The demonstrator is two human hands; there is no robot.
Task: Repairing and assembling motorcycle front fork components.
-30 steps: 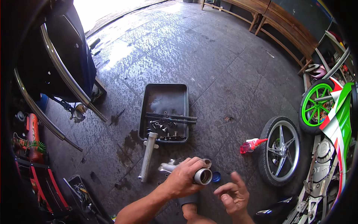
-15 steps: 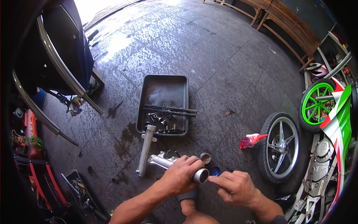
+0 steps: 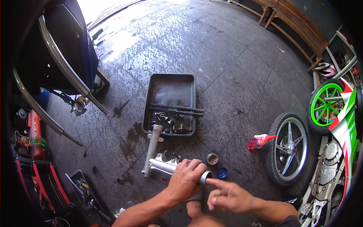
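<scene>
A silver fork lower leg (image 3: 163,165) lies across the front of me, its round open end toward my right. My left hand (image 3: 186,176) is wrapped round it close to that end. My right hand (image 3: 231,196) holds nothing. Its index finger is stretched out with the tip at the tube's mouth, seemingly just inside, while the other fingers curl in. Just beyond are a small round open tin (image 3: 212,159) with pale brownish contents and a blue lid (image 3: 222,173). A second silver fork leg (image 3: 152,149) rests against the near left of a black tray (image 3: 195,90).
Two long springs (image 3: 177,109) and several bolts lie in the tray. To the right are a red bottle (image 3: 257,142), a spoked wheel (image 3: 290,147) and a motorcycle with a green wheel (image 3: 326,104). Chrome fork tubes (image 3: 62,64) and a toolbox (image 3: 85,189) stand left.
My right index finger has moved up to the tube's mouth, and that hand's other fingers show more clearly. The view has shifted slightly; my left hand keeps its grip on the fork lower leg.
</scene>
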